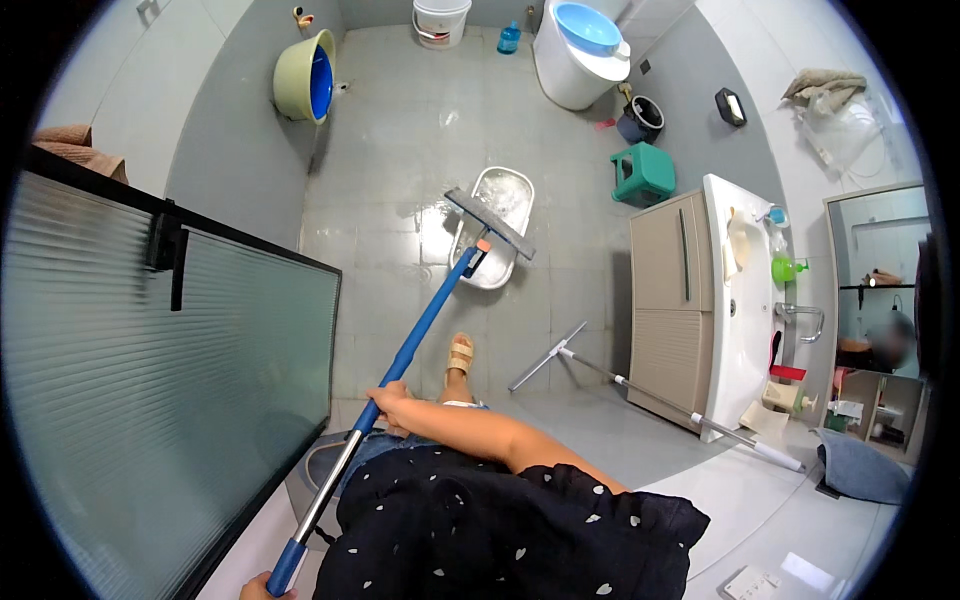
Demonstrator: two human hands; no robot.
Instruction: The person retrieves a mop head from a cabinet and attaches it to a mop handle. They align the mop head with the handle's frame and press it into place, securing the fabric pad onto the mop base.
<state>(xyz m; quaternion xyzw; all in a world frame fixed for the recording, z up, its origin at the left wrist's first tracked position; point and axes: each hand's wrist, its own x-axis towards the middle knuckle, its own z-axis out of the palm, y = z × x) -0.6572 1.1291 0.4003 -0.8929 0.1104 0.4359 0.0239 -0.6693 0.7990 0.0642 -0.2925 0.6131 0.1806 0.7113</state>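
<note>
floor (pixel 390 140): grey tile
mop (pixel 420 329): centre, head above white basin (pixel 503 170), perhaps for wringing
right hand (pixel 389 402): clamped on pole, centre
left hand (pixel 263 588): clamped near its end, lower left, probably for leverage

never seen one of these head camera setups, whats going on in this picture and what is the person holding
There's no machine here, just a person's two bare hands. The one picture comes from a wide fisheye camera worn on the head, looking down, so straight edges bend near the rim. Both hands hold one long flat mop: the right hand grips partway along the pole, the left hand its lower end. The mop's grey head is over a white basin; I can't tell whether they touch. The basin sits on a grey tiled floor, as do a green stool and a white bucket.
</note>
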